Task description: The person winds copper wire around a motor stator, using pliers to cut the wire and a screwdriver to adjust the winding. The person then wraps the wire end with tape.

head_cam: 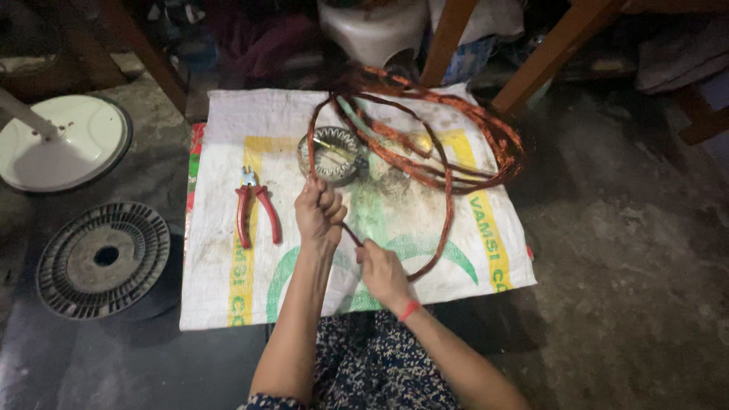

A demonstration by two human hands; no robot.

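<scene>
— Woven sack (456, 250) on concrete floor: contents?
— Red pliers (255, 212), round stator (334, 154), copper wire bundle (425, 144).
— Hands?
— My left hand (319, 216) and right hand (383, 273) both grip the wire, fists closed.

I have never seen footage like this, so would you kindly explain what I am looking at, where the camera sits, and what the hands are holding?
There is no machine here: a person sits on the floor and works with bare hands. The single picture comes from a camera worn on their head, looking down.

A white woven sack is spread on the concrete floor as a work mat. On it lie red-handled pliers and a round metal ring with slots, which looks like a motor core.

The left hand is closed in a grip around a bundle of copper wire, which loops across the sack. The right hand pinches the same bundle lower down.

Off the sack to the left lie a ribbed grey disc and a white round base.
</scene>
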